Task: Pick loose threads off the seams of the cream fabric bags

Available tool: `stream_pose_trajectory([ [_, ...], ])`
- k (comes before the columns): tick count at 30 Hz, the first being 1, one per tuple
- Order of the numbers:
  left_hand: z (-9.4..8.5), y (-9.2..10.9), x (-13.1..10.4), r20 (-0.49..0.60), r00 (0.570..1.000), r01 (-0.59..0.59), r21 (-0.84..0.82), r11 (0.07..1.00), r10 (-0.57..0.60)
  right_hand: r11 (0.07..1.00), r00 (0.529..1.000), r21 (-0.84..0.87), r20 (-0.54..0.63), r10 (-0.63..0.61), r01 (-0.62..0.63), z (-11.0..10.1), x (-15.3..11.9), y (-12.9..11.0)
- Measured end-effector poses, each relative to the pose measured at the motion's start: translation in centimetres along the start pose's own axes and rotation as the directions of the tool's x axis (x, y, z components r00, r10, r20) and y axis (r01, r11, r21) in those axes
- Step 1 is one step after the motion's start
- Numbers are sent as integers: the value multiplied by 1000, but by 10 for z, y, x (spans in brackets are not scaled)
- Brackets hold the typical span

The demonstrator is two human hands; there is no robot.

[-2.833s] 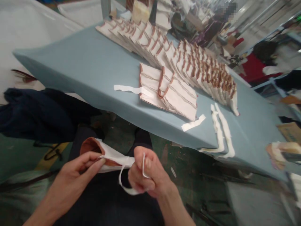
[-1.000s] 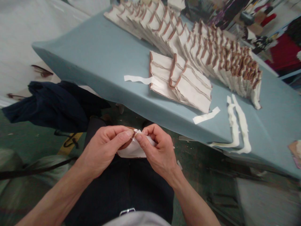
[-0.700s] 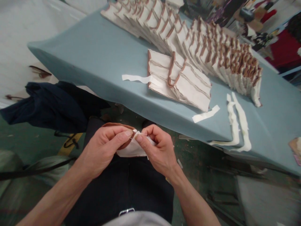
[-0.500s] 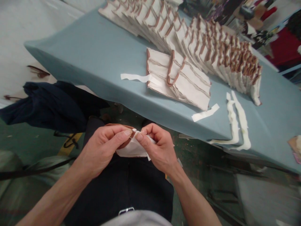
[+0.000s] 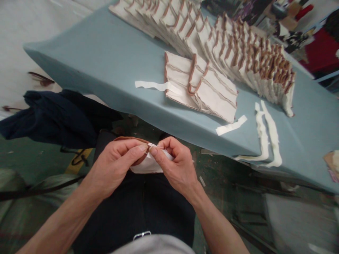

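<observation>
Over my lap, a white fabric piece with brown edging (image 5: 147, 165) is held between both hands. My left hand (image 5: 123, 158) pinches its brown edge between thumb and fingertips. Close beside it, my right hand (image 5: 176, 162) is closed on the white part, thumb nearly touching the left fingertips. Fingers hide much of the fabric between them. On the blue-covered table (image 5: 106, 67) lies a flat white fabric panel with brown trim (image 5: 218, 93), with a smaller brown-edged piece on top. A white strip (image 5: 150, 85) lies across its left edge.
Long overlapping rows of brown-edged white pieces (image 5: 196, 31) run along the table's far side. A short white strip (image 5: 231, 126) and two long ones (image 5: 272, 135) lie near the front edge. Dark blue cloth (image 5: 50, 118) hangs at the left.
The right hand has shifted slightly left and its fingertips now sit closer to the left ones. Less of the white fabric shows below the right hand.
</observation>
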State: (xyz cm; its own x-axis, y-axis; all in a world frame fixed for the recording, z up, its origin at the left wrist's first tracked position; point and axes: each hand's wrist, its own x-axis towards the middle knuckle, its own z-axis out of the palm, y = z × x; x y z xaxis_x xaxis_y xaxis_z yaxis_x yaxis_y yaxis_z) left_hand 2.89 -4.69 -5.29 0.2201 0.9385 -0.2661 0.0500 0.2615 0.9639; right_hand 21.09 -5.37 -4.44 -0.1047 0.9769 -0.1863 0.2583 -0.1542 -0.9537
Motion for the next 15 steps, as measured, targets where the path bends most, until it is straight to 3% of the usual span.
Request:
stream_pose_trajectory([
  [6, 0, 4, -1, -13, 1000, -3, 0, 1000, 3, 998, 998, -57, -53, -26, 23, 6, -2, 1],
  [10, 0, 7, -2, -22, 999, -30, 81, 996, 32, 989, 987, -149, -160, -28, 4, 12, -4, 3],
  [15, 1, 11, -1, -8, 999, -44, 100, 994, 45, 952, 952, -296, -261, -162, 81, 15, -5, 5],
])
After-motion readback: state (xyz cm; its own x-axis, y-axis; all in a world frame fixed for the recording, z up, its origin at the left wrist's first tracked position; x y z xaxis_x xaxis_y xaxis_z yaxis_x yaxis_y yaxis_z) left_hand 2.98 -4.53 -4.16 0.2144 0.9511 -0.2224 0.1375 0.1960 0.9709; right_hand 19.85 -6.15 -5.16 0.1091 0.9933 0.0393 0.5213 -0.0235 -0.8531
